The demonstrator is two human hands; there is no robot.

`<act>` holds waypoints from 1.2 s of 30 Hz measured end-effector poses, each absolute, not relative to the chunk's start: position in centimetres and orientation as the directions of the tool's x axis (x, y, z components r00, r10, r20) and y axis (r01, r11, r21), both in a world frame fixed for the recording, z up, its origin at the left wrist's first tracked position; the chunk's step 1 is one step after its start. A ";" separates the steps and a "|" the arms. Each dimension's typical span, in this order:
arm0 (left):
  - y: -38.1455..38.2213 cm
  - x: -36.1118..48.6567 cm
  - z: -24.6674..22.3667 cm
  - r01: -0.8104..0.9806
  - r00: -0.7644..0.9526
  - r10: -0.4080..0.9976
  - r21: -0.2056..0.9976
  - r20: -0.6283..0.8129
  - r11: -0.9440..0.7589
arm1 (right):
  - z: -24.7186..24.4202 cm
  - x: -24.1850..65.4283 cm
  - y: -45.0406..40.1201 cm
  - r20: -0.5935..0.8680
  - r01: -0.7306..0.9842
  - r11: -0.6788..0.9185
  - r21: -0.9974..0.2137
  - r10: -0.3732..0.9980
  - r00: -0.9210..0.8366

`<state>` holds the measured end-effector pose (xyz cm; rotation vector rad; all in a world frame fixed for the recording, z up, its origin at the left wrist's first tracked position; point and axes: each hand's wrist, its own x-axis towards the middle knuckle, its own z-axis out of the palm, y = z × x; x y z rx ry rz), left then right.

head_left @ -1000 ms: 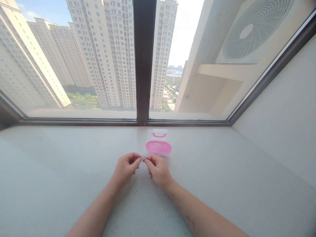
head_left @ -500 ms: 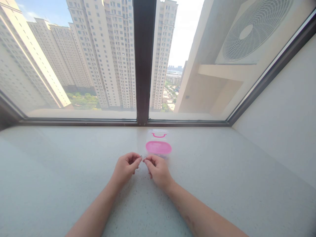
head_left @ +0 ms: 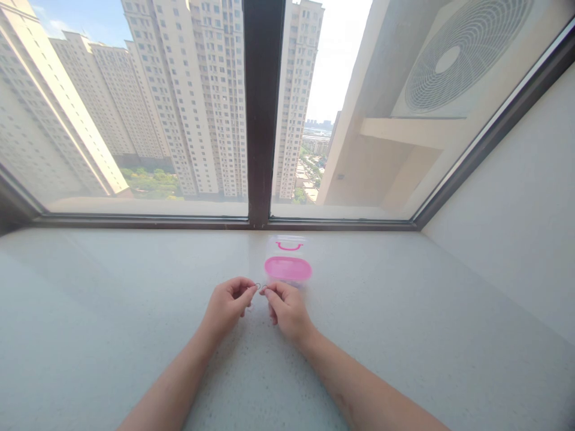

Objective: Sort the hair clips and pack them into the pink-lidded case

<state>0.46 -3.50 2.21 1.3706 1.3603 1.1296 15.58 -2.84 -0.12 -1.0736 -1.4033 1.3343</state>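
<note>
Just in front of a pink-rimmed plastic box, my two hands meet with fingertips almost together. My left hand point(head_left: 231, 302) pinches a small thin metal ring point(head_left: 258, 286) between thumb and forefinger. A second small metal ring point(head_left: 265, 288) is pinched the same way in my right hand point(head_left: 287, 308). The rings are side by side; whether they touch or link I cannot tell. Behind my right hand sits the pink oval part point(head_left: 288, 268) of the box, with its clear lower wall partly hidden by my fingers. Beyond it lies a clear lid with a pink handle point(head_left: 289, 246).
A pale speckled sill point(head_left: 135, 311) spreads under my arms. Dark window frame point(head_left: 215, 225) runs along its back edge, with a thick upright point(head_left: 262, 120) in the middle. A white wall point(head_left: 507, 209) bounds the right side.
The ring in my left hand has turned and now shows more of its round opening. Both hands otherwise stay almost in the same place.
</note>
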 end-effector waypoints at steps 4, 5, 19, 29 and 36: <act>-3.5 0.4 2.3 0.198 -0.005 1.000 0.980 0.019 -0.017 | -0.2 15.6 -2.8 0.043 -0.018 0.040 -0.999 0.974 -0.222; -3.5 0.4 2.4 0.196 -0.007 1.000 0.981 0.017 -0.015 | -0.1 15.6 -2.8 0.046 -0.020 0.043 -0.999 0.974 -0.221; -3.6 0.5 2.5 0.215 0.009 1.000 0.977 0.013 -0.015 | 0.2 15.7 -3.0 0.056 -0.017 0.054 -0.998 0.976 -0.210; -3.9 0.6 3.1 0.232 0.000 1.000 0.972 0.019 -0.018 | 0.2 15.6 -3.0 0.057 -0.018 0.055 -0.998 0.977 -0.205; -4.0 0.7 3.2 0.231 -0.006 1.000 0.973 0.014 -0.012 | 0.3 15.6 -3.0 0.056 -0.008 0.055 -0.998 0.977 -0.205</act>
